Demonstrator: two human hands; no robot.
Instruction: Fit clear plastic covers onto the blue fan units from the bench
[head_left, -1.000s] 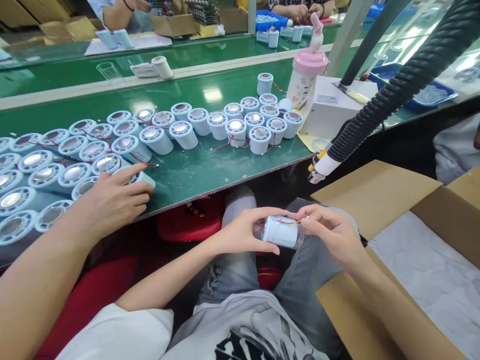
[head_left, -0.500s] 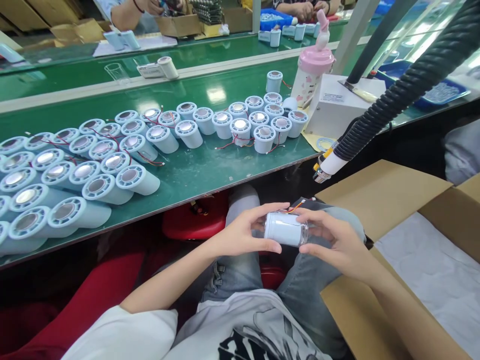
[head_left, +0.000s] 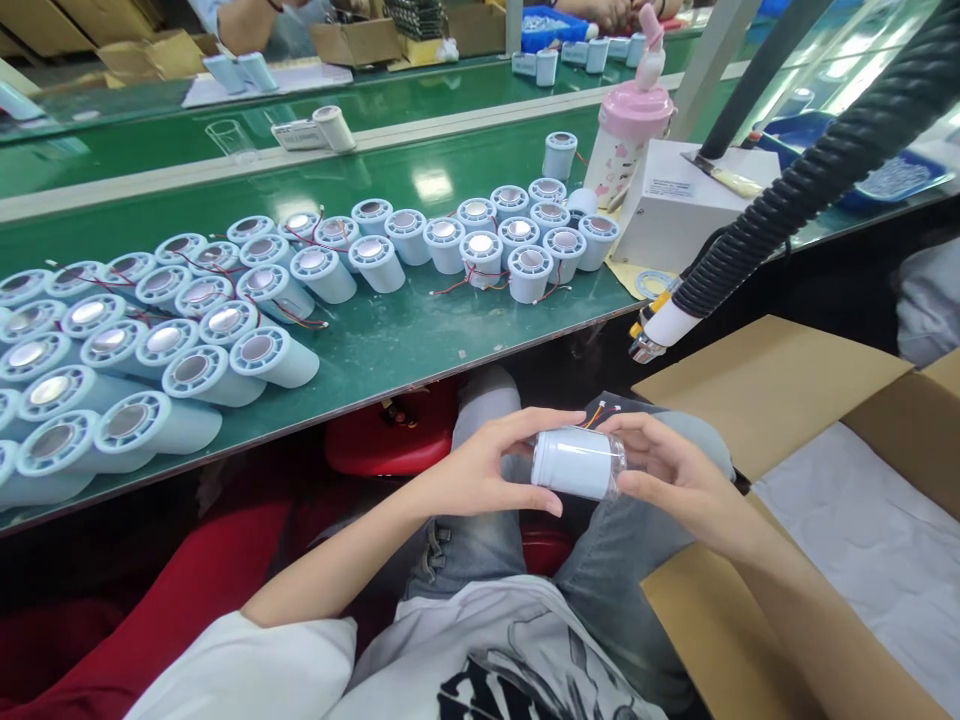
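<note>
Above my lap, a light-blue cylindrical housing (head_left: 574, 462) lies on its side between my two hands, with clear plastic film around it that sticks out past its right end. My left hand (head_left: 510, 462) grips its left end, thumb below and fingers over the top. The fingertips and thumb of my right hand (head_left: 664, 465) pinch the clear right end. Thin red, yellow and dark wires (head_left: 600, 410) with small white connectors rise behind it. Many similar blue housings (head_left: 274, 357) stand in rows on the green bench (head_left: 390, 340), some with red and black wires.
A black ribbed hose with a metal-tipped nozzle (head_left: 649, 345) hangs over the bench edge, beside a white metal box (head_left: 686, 205) and a pink-lidded bottle (head_left: 626, 135). An open carton (head_left: 780, 385) with white lining stands at my right. Co-workers' arms (head_left: 247, 25) show across the bench.
The housing has shifted slightly right and its wires have swung. My right fingers have drawn back from its top toward the clear right end. My left hand keeps its grip.
</note>
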